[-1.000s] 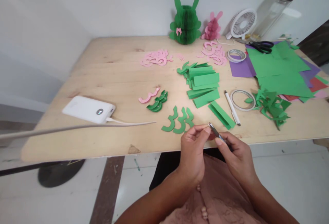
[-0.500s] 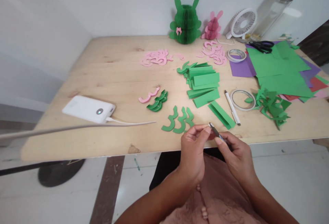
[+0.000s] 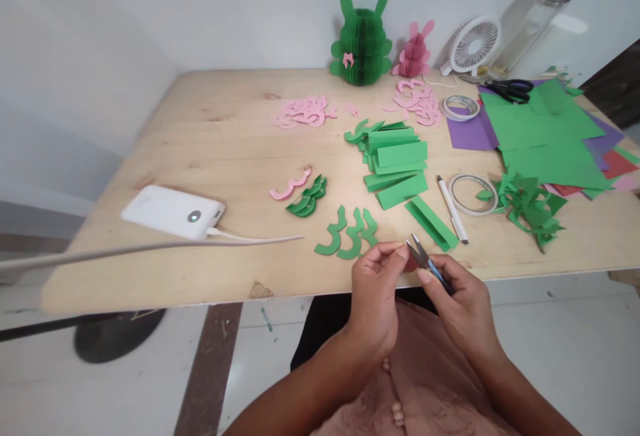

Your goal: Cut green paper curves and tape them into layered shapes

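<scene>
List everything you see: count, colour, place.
Paper rabbits: two, green, pink, back
Fan: one, white, back right
Bottle: one, clear, beside fan
Sheets: several, multicoloured, right
Large scissors: one, black, on sheets
Tape rolls: two, white, right
Pen: one, white, beside tape
Scraps: pile, green, right
Folded strips: several, green, centre
Cutouts: two piles, pink, back
Wavy pieces: several, green, pink, front
Power bank: one, white, left
Cable: one, white, left
Table: one, tan, centre
Round base: one, black, floor
Small scissors: one, dark, right hand
Shirt: one, brownish, bottom
Left hand: one, front
Right hand: one, front
</scene>
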A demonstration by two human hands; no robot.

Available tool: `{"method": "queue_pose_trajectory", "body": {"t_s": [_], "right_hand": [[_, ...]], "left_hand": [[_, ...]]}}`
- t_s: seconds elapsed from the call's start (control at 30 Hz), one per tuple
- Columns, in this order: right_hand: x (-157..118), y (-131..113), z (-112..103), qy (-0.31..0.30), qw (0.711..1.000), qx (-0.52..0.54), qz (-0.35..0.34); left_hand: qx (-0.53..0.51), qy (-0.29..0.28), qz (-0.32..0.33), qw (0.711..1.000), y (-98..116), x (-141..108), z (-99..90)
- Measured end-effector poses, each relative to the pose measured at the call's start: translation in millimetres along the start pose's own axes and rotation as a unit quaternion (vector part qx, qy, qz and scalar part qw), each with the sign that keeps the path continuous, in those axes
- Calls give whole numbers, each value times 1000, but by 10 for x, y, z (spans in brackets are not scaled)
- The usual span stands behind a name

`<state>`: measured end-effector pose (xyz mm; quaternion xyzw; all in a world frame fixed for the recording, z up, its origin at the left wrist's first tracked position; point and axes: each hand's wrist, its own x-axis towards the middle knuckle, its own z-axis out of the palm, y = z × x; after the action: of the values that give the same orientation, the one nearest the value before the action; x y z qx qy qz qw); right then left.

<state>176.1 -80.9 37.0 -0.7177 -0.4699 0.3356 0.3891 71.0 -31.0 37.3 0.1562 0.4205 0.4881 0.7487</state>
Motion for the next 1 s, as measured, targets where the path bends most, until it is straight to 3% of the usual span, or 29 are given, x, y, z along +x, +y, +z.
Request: {"method": "queue_pose_trajectory", "body": {"t_s": [1.0], "right_hand": [[13,-78,-1,10,997,-65,-43]], "left_hand": [[66,-2,34,997,-6,20,-32]]}}
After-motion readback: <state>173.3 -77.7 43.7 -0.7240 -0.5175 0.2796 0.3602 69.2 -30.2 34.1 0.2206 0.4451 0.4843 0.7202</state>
